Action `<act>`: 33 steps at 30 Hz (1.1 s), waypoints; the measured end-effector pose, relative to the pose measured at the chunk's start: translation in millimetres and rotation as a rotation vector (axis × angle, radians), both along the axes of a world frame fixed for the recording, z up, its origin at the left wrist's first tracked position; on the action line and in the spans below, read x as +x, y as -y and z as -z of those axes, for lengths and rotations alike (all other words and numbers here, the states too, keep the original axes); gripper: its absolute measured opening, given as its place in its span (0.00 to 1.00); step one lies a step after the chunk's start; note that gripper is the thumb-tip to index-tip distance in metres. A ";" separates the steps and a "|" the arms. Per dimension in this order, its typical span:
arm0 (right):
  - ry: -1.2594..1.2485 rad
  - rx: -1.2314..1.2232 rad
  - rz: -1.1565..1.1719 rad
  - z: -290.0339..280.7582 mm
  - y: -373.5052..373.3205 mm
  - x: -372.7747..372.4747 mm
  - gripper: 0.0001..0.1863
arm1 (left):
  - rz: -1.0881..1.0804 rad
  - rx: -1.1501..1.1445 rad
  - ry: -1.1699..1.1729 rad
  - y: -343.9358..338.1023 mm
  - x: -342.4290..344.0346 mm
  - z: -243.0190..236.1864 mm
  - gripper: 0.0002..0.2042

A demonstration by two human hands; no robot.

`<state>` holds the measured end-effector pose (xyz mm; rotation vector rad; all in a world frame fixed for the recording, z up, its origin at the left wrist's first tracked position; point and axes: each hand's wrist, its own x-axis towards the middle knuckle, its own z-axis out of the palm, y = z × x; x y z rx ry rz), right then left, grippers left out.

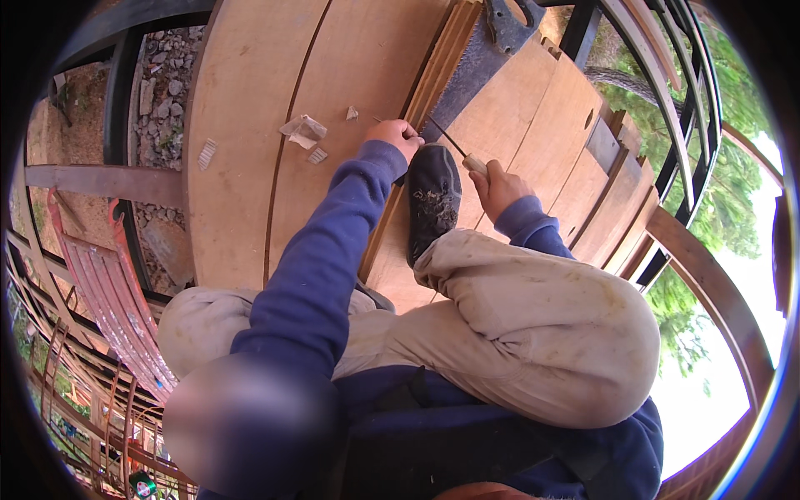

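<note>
A handsaw with a dark handle [508, 27] and grey blade [462, 75] lies along stacked wooden strips [433, 58], teeth edge toward the left. My right hand [502, 185] grips a wooden-handled file [473, 164], whose thin dark shaft reaches up-left to the saw's teeth. My left hand [396, 138] is pinched closed beside the lower end of the blade; what its fingertips hold is hidden. My dark shoe [433, 196] rests against the strips just below the blade's tip, between my two hands.
Wooden boards [242, 100] form the platform. Paper scraps [304, 130] lie left of my left hand. Black metal framework [667, 92] runs along the right, with greenery beyond. At left are a rusty red metal piece [100, 292], metal bars and gravel below [162, 100].
</note>
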<state>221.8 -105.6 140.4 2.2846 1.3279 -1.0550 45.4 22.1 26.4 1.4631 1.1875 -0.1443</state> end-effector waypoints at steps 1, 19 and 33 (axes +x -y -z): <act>-0.002 -0.003 -0.001 -0.5 -2.7 0.5 0.22 | -0.001 -0.003 -0.002 1.4 1.4 0.0 0.10; -0.064 0.205 0.028 2.5 -9.3 2.0 0.22 | 0.001 0.000 0.009 7.3 -6.3 2.4 0.12; -0.021 -0.067 0.016 16.7 -30.0 -0.7 0.24 | -0.003 0.030 -0.001 8.2 0.9 0.3 0.11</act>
